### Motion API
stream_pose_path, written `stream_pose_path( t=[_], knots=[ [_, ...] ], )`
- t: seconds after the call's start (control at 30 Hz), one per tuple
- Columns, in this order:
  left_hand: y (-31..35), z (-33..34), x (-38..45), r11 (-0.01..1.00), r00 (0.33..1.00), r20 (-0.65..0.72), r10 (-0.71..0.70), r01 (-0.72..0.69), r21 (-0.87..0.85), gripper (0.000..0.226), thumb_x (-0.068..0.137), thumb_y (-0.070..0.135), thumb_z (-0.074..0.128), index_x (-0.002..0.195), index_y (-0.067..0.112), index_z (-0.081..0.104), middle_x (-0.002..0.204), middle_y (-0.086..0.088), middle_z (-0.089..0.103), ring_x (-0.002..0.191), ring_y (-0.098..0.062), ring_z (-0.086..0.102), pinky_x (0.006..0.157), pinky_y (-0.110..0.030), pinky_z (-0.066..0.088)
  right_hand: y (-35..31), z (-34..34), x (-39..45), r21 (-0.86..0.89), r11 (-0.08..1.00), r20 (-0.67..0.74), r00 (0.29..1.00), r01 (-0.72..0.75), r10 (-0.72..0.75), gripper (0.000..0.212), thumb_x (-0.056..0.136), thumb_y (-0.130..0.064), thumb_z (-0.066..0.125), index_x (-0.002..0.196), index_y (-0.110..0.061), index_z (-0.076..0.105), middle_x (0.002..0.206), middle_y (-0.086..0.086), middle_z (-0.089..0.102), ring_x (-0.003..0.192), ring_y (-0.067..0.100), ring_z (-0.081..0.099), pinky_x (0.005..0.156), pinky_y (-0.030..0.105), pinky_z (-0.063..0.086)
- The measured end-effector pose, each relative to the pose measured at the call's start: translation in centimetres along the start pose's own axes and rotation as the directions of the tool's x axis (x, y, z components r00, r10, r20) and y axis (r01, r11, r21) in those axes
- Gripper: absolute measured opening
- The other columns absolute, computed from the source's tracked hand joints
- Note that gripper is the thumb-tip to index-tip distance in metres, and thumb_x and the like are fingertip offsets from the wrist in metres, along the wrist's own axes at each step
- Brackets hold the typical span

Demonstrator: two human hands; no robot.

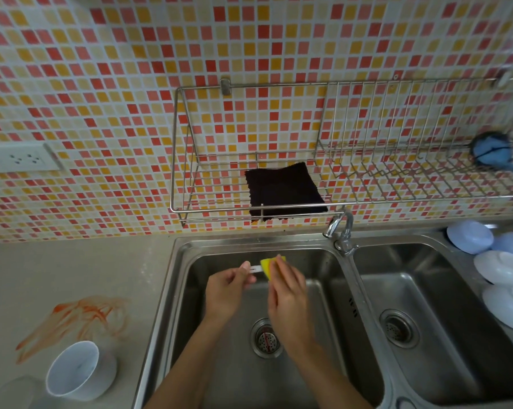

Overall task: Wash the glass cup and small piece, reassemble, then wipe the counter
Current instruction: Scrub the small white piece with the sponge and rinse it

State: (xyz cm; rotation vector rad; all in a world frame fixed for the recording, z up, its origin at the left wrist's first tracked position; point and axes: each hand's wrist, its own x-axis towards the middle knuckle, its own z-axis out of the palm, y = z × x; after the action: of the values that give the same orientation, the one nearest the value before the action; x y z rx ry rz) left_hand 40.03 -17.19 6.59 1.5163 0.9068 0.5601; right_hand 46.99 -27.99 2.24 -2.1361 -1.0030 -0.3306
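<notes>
Over the left sink basin (219, 364), my left hand (227, 290) pinches a small white piece (255, 270) between thumb and fingers. My right hand (287, 302) grips a yellow sponge (268, 265) and holds it against the end of that piece. A white cup (78, 370) lies tilted on the grey counter (72, 270) at the lower left, its mouth facing up towards me. A faint clear glass shape (13, 392) sits beside it at the frame's bottom left corner. An orange smear (81, 317) stains the counter just above the cup.
A dark cloth (284, 191) lies on the wire wall rack (190, 208) above the sink. The tap (342, 231) stands between the two basins. Pale blue and white bowls (497, 261) are stacked at the right of the right basin (426, 335). A wall socket (22, 157) is at the left.
</notes>
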Motion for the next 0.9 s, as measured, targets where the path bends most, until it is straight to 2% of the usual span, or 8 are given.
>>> stream_pose_path(
  t=[0.1,0.27,0.37,0.47,0.6,0.73,0.8,0.9],
  knots=[
    [0.3,0.1,-0.2,1.0,1.0,0.031,-0.004,0.004,0.008,0.032,0.093,0.032,0.059,0.071,0.015,0.075,0.062,0.004,0.072,0.061,0.002,0.064,0.068,-0.022,0.049,-1.0,0.0,-0.9,-0.009,0.996,0.02,0.996,0.093,-0.092,0.052,0.087,-0.005,0.065,0.137,-0.01,0.052,0.145,0.004,0.048,0.132,0.019,0.041,0.111,0.028,0.035],
    [0.7,0.8,-0.5,1.0,0.999,0.048,0.0,0.0,0.012,0.031,0.092,0.032,0.062,0.069,0.016,0.074,0.067,0.001,0.073,0.07,-0.01,0.066,0.074,-0.025,0.049,-0.1,-1.4,-0.3,-0.037,0.987,-0.09,0.984,-0.158,0.154,0.044,0.091,-0.01,0.061,0.135,-0.009,0.054,0.141,0.006,0.052,0.129,0.021,0.044,0.106,0.036,0.043],
    [1.0,0.9,-0.5,1.0,0.996,0.084,0.023,-0.025,0.017,0.031,0.092,0.03,0.061,0.067,0.017,0.073,0.065,0.002,0.072,0.064,-0.004,0.064,0.069,-0.019,0.049,-1.2,-1.6,-1.2,-0.074,0.996,-0.07,0.997,-0.042,0.037,0.04,0.095,-0.017,0.049,0.133,-0.008,0.056,0.14,0.007,0.053,0.127,0.02,0.044,0.112,0.021,0.026],
    [0.6,1.1,-0.7,0.992,0.986,0.149,0.07,-0.084,0.091,0.031,0.093,0.029,0.06,0.065,0.018,0.071,0.057,0.007,0.067,0.056,0.002,0.059,0.056,-0.008,0.042,-1.1,-2.3,-2.1,-0.062,0.998,-0.052,0.999,-0.001,-0.002,0.041,0.093,-0.019,0.045,0.128,-0.007,0.06,0.134,0.007,0.058,0.122,0.019,0.047,0.108,0.023,0.031],
    [0.0,1.8,-0.7,0.987,0.977,0.174,0.12,-0.135,0.081,0.016,0.089,0.021,0.066,0.076,0.02,0.074,0.07,0.005,0.072,0.067,-0.001,0.063,0.066,-0.015,0.047,4.0,-4.8,-1.7,-0.043,0.979,-0.061,0.979,-0.198,0.195,0.042,0.087,-0.005,0.062,0.128,-0.009,0.061,0.131,0.004,0.061,0.116,0.018,0.053,0.103,0.026,0.042],
    [-0.1,3.5,-1.2,0.981,0.96,0.22,0.171,-0.186,0.049,0.011,0.085,0.01,0.07,0.091,0.018,0.073,0.083,0.021,0.072,0.075,0.006,0.065,0.067,-0.008,0.049,11.5,-7.0,1.0,-0.016,0.93,0.008,0.931,-0.366,0.366,0.045,0.083,0.001,0.063,0.126,-0.011,0.059,0.116,0.004,0.065,0.1,0.021,0.063,0.089,0.02,0.045],
    [0.1,4.9,-1.2,0.98,0.96,0.212,0.185,-0.196,0.036,0.012,0.083,0.006,0.071,0.09,0.016,0.074,0.073,0.017,0.073,0.07,0.007,0.064,0.064,-0.006,0.047,15.2,-7.0,2.7,-0.042,0.905,0.087,0.901,-0.423,0.426,0.044,0.083,-0.004,0.064,0.125,-0.012,0.054,0.119,0.006,0.062,0.097,0.026,0.064,0.087,0.028,0.05],
    [0.2,7.2,-0.8,0.984,0.971,0.17,0.169,-0.175,0.019,0.016,0.081,0.003,0.073,0.085,0.018,0.073,0.072,0.003,0.071,0.063,0.005,0.06,0.06,-0.007,0.045,19.1,-6.4,5.1,-0.08,0.854,0.243,0.821,-0.513,0.516,0.049,0.091,-0.02,0.06,0.137,-0.017,0.043,0.148,0.007,0.042,0.123,0.032,0.053,0.103,0.047,0.045]
  ],
)
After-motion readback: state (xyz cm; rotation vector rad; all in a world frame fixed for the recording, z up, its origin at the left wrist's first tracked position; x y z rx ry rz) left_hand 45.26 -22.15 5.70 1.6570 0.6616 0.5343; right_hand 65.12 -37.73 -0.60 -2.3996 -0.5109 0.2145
